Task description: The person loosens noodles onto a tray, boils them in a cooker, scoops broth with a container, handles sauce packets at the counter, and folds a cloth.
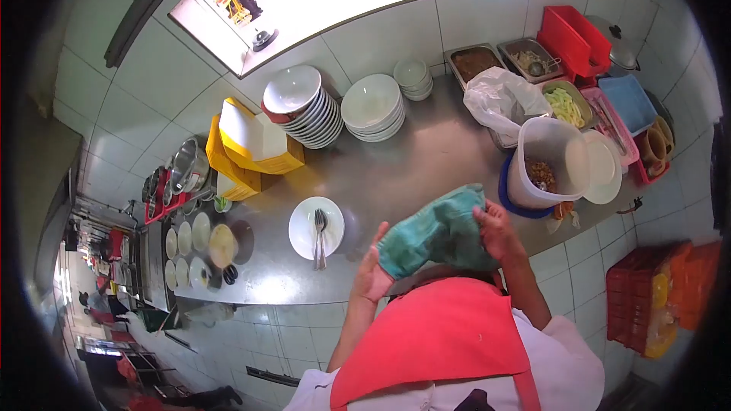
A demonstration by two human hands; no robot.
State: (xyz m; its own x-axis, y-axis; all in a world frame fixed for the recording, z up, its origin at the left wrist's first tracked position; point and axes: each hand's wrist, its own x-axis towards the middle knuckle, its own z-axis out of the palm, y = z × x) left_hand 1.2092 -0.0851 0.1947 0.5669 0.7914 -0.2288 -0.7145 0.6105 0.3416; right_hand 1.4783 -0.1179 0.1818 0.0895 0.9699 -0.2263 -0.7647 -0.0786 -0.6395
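A green cloth (434, 230) is stretched between my two hands, over the front edge of the steel counter (381, 194). My left hand (372, 270) grips its lower left end, and my right hand (496, 230) pinches the upper right corner. The cloth hangs loosely folded, with darker damp-looking patches. Left of it, a white plate (303, 217) lies on the counter with a fork (320, 222) and what looks like a spoon resting on it, handles toward me.
Stacked bowls (373, 106) stand along the back wall beside yellow boxes (255, 156). To the right are a clear bucket (544, 171) with brown food, a plastic bag (502, 99) and food trays (567, 103). Small bowls (201, 230) sit at left; crates (640, 297) stand lower right.
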